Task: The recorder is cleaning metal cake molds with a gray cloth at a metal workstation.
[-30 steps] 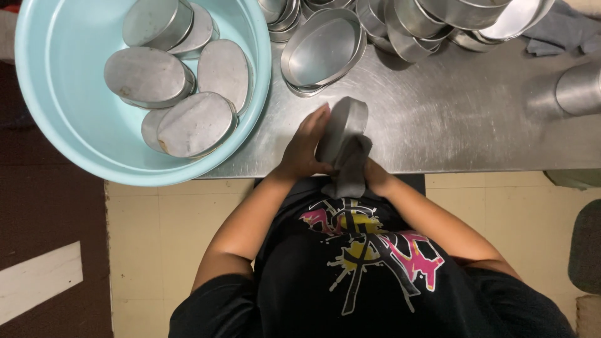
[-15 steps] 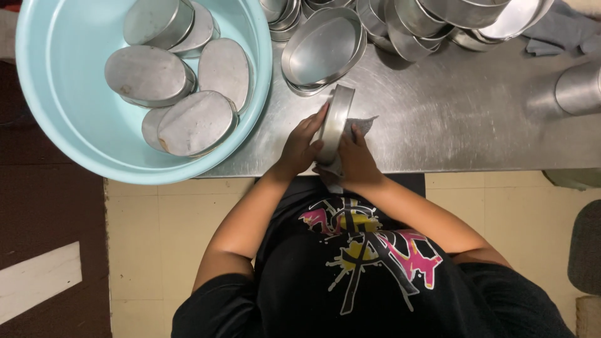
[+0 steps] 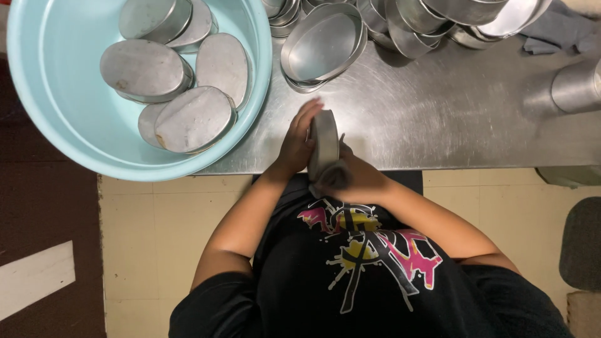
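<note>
My left hand (image 3: 297,143) grips an oval metal tin (image 3: 323,144) held on edge just above the front rim of the steel table (image 3: 451,119). My right hand (image 3: 357,178) presses a grey cloth (image 3: 332,175) against the tin's near side. To the left, a large pale blue basin (image 3: 56,125) holds several oval tins turned bottom up (image 3: 194,119). Behind my hands, a stack of open oval tins (image 3: 322,47) rests on the table.
More stacked metal tins (image 3: 438,19) crowd the table's far edge. A grey rag (image 3: 557,31) lies at the far right, beside a metal cylinder (image 3: 579,87). Cream floor tiles (image 3: 163,231) show below; a dark seat (image 3: 582,244) stands at the right.
The tin has turned in my hands from tilted face-on to edge-on, and the cloth has slid down to its near end.
</note>
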